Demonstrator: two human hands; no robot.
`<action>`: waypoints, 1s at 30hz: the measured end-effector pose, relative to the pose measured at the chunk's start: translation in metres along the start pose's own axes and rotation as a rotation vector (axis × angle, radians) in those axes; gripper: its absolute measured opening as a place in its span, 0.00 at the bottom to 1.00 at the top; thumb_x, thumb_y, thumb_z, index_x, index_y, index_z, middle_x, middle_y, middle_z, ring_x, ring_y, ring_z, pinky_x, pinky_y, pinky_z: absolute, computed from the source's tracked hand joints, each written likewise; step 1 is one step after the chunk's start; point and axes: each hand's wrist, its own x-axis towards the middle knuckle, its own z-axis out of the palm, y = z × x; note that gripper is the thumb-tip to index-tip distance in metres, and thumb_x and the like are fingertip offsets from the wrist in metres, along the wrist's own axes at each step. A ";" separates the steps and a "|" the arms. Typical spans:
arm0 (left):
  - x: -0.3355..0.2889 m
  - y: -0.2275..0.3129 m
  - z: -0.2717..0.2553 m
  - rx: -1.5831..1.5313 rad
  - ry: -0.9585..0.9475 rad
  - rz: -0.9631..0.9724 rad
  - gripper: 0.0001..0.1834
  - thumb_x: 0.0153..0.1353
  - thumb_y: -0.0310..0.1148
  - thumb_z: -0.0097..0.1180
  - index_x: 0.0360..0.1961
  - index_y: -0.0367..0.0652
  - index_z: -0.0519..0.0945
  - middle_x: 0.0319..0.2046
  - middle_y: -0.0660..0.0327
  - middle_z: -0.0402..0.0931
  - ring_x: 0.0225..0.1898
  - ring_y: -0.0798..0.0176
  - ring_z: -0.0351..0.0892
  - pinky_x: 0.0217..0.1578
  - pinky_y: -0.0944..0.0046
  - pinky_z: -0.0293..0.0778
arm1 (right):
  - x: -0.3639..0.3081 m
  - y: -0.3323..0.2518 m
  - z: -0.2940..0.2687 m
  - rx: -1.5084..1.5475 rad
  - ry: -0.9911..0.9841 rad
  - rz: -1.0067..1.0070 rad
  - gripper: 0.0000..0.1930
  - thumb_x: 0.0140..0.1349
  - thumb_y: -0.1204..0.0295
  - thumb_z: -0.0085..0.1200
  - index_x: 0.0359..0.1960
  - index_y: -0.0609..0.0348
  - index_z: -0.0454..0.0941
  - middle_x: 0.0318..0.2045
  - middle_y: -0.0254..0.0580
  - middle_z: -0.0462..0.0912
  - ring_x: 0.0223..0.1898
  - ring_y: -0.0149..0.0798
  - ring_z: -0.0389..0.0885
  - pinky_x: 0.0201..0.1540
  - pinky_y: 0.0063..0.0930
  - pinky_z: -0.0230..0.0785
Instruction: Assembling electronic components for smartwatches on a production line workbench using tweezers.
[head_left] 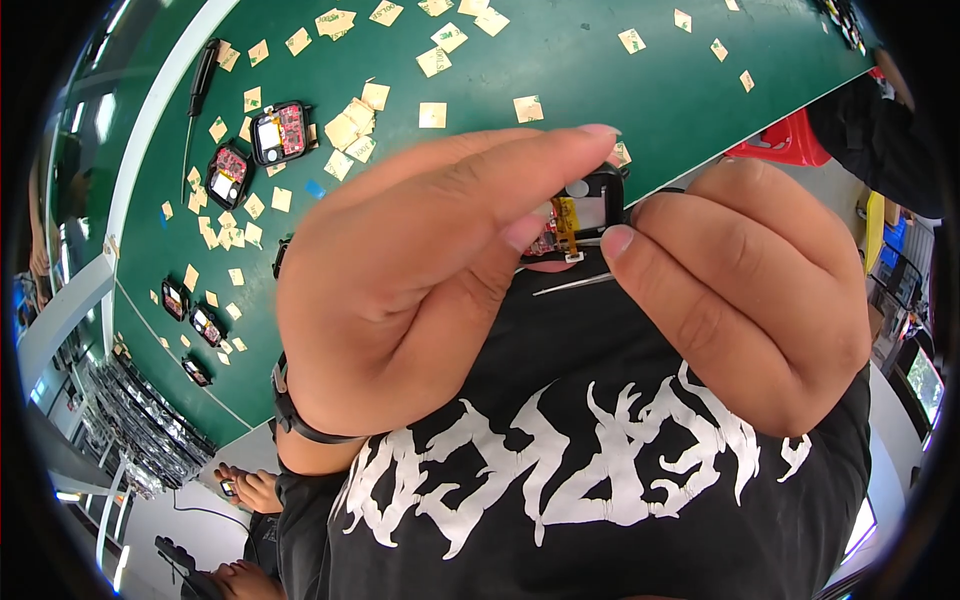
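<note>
My left hand (400, 290) pinches a small black device case (598, 205) between thumb and forefinger, close to the camera. Inside the case I see a red circuit board and an orange flex strip (566, 222). My right hand (740, 290) is curled beside it, with one fingertip touching the case's lower edge. It holds a thin metal tool (572, 284) whose tip pokes out to the left under the case. A black band (292, 415) circles my left wrist. Behind both hands is my black shirt with a white print.
A green mat (560, 60) covers the table, strewn with several tan paper squares (432, 115). Two opened cases (280, 132) (228, 175) and a black screwdriver (203, 75) lie at its left. Smaller units (190, 312) lie lower left, above stacked trays (140, 420). A red stool (790, 140) is at the right.
</note>
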 end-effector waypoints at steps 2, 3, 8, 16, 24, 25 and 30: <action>0.001 0.002 0.000 -0.012 -0.045 -0.048 0.17 0.71 0.21 0.46 0.57 0.25 0.76 0.50 0.41 0.81 0.45 0.59 0.85 0.42 0.66 0.86 | -0.002 0.004 0.001 -0.005 0.005 -0.066 0.16 0.37 0.78 0.62 0.30 0.78 0.81 0.25 0.53 0.80 0.23 0.44 0.78 0.23 0.29 0.72; 0.003 0.000 -0.001 -0.012 -0.046 -0.045 0.17 0.71 0.21 0.46 0.57 0.25 0.76 0.50 0.41 0.81 0.45 0.59 0.85 0.42 0.66 0.86 | -0.007 0.007 0.001 -0.008 0.005 -0.066 0.16 0.37 0.78 0.62 0.30 0.78 0.81 0.25 0.53 0.80 0.23 0.44 0.78 0.23 0.29 0.72; 0.002 0.000 0.003 -0.144 -0.040 -0.128 0.17 0.69 0.17 0.44 0.57 0.26 0.77 0.51 0.42 0.80 0.46 0.60 0.85 0.44 0.66 0.85 | -0.016 0.013 -0.005 0.048 -0.112 -0.140 0.17 0.37 0.77 0.62 0.31 0.77 0.80 0.27 0.52 0.80 0.24 0.43 0.76 0.22 0.30 0.70; -0.002 -0.002 0.011 -0.292 0.095 -0.303 0.23 0.62 0.12 0.54 0.60 0.28 0.76 0.53 0.45 0.80 0.45 0.65 0.84 0.44 0.69 0.84 | -0.003 0.009 -0.023 -0.017 -0.249 0.023 0.17 0.39 0.77 0.61 0.34 0.74 0.81 0.30 0.51 0.80 0.27 0.44 0.78 0.26 0.31 0.72; 0.000 -0.002 0.014 -0.371 0.208 -0.334 0.21 0.64 0.13 0.52 0.59 0.27 0.75 0.53 0.43 0.79 0.51 0.54 0.84 0.45 0.67 0.85 | -0.014 0.008 -0.023 0.115 -0.065 0.227 0.19 0.35 0.87 0.65 0.34 0.72 0.81 0.31 0.52 0.82 0.27 0.44 0.79 0.27 0.30 0.72; 0.002 0.001 0.012 -0.424 0.202 -0.347 0.21 0.64 0.13 0.50 0.60 0.27 0.74 0.53 0.42 0.79 0.52 0.53 0.84 0.46 0.66 0.85 | -0.015 0.009 -0.020 0.117 -0.063 0.230 0.19 0.35 0.87 0.65 0.34 0.72 0.81 0.31 0.52 0.82 0.27 0.44 0.79 0.27 0.30 0.72; -0.001 0.011 0.011 -0.500 0.150 -0.271 0.24 0.65 0.13 0.44 0.63 0.25 0.70 0.56 0.40 0.76 0.54 0.50 0.82 0.52 0.62 0.83 | -0.016 0.008 -0.011 0.100 -0.045 0.135 0.20 0.32 0.85 0.65 0.33 0.73 0.82 0.30 0.52 0.82 0.25 0.42 0.78 0.26 0.28 0.71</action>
